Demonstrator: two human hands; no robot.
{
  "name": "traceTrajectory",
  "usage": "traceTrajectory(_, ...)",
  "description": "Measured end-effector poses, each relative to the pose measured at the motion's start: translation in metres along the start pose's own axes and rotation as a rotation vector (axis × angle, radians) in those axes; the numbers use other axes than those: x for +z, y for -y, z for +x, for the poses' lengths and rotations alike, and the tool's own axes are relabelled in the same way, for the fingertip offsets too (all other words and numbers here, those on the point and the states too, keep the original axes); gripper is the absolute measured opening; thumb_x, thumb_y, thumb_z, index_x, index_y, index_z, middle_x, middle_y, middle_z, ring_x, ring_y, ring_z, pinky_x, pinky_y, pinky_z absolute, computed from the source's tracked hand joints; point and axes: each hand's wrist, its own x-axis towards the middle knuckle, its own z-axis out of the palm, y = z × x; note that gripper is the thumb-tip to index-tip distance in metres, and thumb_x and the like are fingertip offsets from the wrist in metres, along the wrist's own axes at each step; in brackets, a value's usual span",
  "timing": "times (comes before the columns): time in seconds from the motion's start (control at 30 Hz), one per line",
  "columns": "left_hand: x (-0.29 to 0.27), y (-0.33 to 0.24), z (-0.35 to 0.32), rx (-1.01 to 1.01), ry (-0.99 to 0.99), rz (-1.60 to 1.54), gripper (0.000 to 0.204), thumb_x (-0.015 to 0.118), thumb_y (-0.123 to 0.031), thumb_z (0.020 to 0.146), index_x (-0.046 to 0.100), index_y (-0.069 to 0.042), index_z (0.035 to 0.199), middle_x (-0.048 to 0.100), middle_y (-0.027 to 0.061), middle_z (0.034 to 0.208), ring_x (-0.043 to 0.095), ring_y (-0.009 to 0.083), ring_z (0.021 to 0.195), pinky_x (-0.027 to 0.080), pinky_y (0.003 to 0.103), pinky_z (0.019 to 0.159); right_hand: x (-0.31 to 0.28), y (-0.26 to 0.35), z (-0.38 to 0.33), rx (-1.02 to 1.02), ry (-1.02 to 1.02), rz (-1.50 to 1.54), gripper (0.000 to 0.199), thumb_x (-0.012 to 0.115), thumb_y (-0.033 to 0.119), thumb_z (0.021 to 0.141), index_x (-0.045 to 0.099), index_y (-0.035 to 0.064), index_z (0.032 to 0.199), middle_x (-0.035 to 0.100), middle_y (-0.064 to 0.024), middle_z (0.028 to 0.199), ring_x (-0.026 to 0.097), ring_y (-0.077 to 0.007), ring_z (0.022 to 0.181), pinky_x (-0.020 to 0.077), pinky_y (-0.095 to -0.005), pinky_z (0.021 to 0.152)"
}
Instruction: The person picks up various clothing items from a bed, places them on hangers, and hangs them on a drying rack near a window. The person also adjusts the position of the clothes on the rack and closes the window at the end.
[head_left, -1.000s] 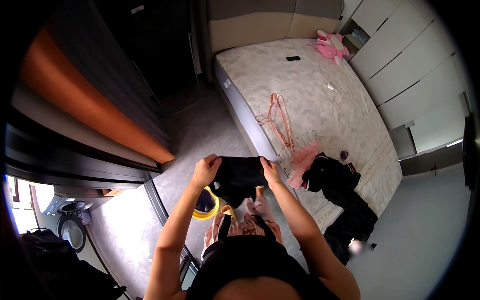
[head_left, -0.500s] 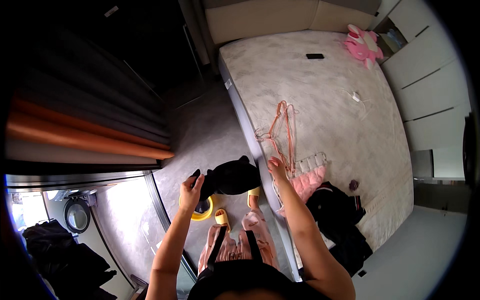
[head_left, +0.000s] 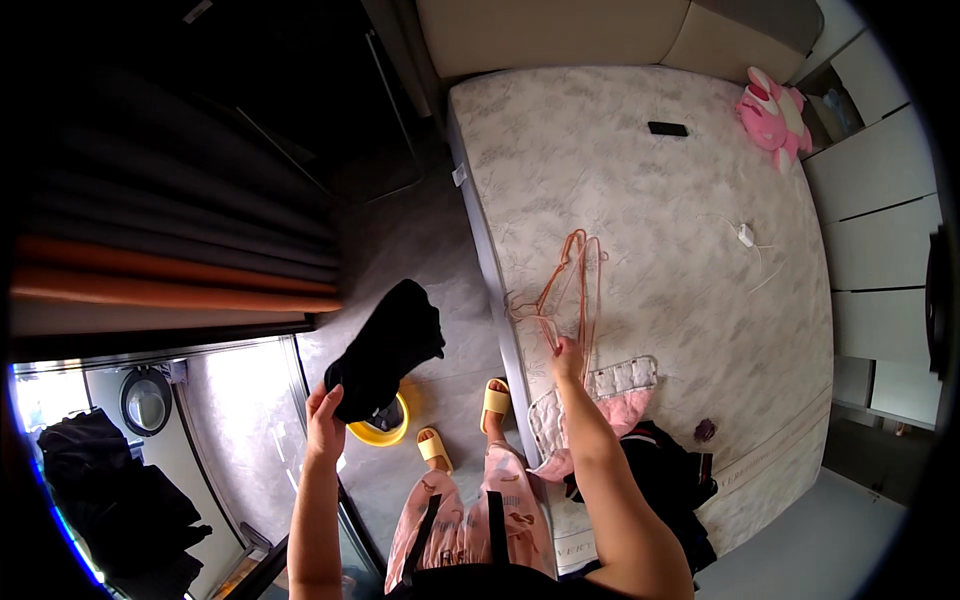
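Head view, and the left hand (head_left: 323, 415) has thumb and fingers pinched tight on one end of a black cloth (head_left: 390, 345), the rest sweeping out above the floor (head_left: 395, 240) beside the bed; the right hand (head_left: 566, 355) is down at the hangers (head_left: 570, 265) on the mattress (head_left: 650, 220), fingers curled, though whether they've truly got hold I can't tell. Here's the danger: one end pinched, most of that cloth unsupported, so a loose grip could drop it to the floor or into the yellow basin (head_left: 377, 436) just below. And those hangers overlap, thin pink and orange triangles with hooks, so lifting one could snag and drag another. Look at the textures: the cloth soft, matt and bunched, the basin round with a smooth rim, the mattress pale with a mottled pattern. Near the right forearm, a pink-and-white padded cloth (head_left: 625, 405) shows puffy stitched ridges, and beyond lie crumpled dark clothes (head_left: 665, 475) with striped trim.
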Motion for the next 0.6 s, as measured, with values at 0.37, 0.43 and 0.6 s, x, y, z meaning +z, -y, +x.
traceTrajectory(0.37,-0.045,-0.024,0.0,0.552,-0.361,0.714,0.016,0.056,-0.013,0.085,0.055,0.002,0.08,0.05,0.0059,0.069,0.046,0.01,0.065,0.038,0.025,0.059,-0.188,0.112,-0.115,-0.323,-0.318,0.557,0.005,0.06,0.003,0.081,0.058,-0.0006,0.085,0.055,-0.01,0.068,0.052,-0.0207,0.055,0.0405,-0.031,0.049)
traceTrajectory(0.43,-0.07,-0.03,0.003,0.59,-0.36,0.642,0.019,0.057,-0.017,0.085,0.061,0.001,0.092,0.056,0.0078,0.077,0.055,0.0129,0.07,0.042,0.026,0.063,-0.211,0.152,-0.142,-0.644,-0.314,0.499,0.01,0.06,0.001,0.08,0.061,-0.0013,0.09,0.051,-0.0093,0.061,0.048,-0.0205,0.05,0.0371,-0.0314,0.046)
traceTrajectory(0.6,-0.113,-0.057,-0.03,0.602,-0.45,0.975,0.024,0.059,-0.024,0.083,0.064,-0.006,0.098,0.06,0.0136,0.093,0.059,0.0306,0.087,0.047,0.034,0.072,-0.229,0.228,-0.218,-0.662,-0.071,0.617,0.017,0.062,0.003,0.08,0.065,-0.0007,0.096,0.055,-0.0093,0.062,0.051,-0.0181,0.051,0.0397,-0.0283,0.046)
